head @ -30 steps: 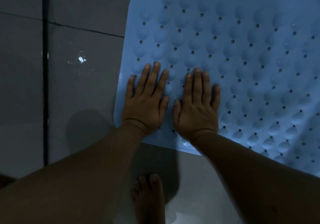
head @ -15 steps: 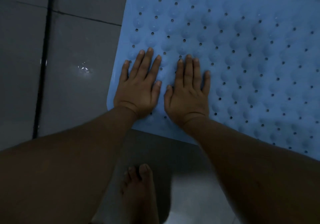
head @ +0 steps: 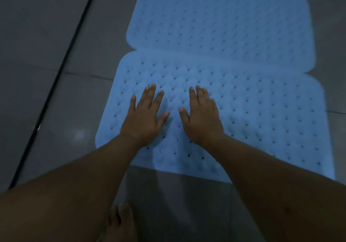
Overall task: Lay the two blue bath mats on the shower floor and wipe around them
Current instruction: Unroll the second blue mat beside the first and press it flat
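Two light blue bath mats with bumps and small holes lie flat on the grey tiled floor, one behind the other, edges touching. The near mat [head: 262,114] carries both my hands on its left part. My left hand [head: 146,116] lies palm down with straight, slightly spread fingers. A short gap to its right, my right hand [head: 202,116] lies palm down the same way. The far mat [head: 224,24] has nothing on it. No cloth is in view.
Grey floor tiles [head: 56,35] surround the mats, with a dark channel line [head: 56,78] running diagonally on the left. A wet glint [head: 79,134] shows on the tile left of the near mat. My bare foot [head: 121,221] stands on the tile below the mat.
The view has pulled back and up, so the far mat now shows. My hands, side by side before, have moved a little apart on the near mat.
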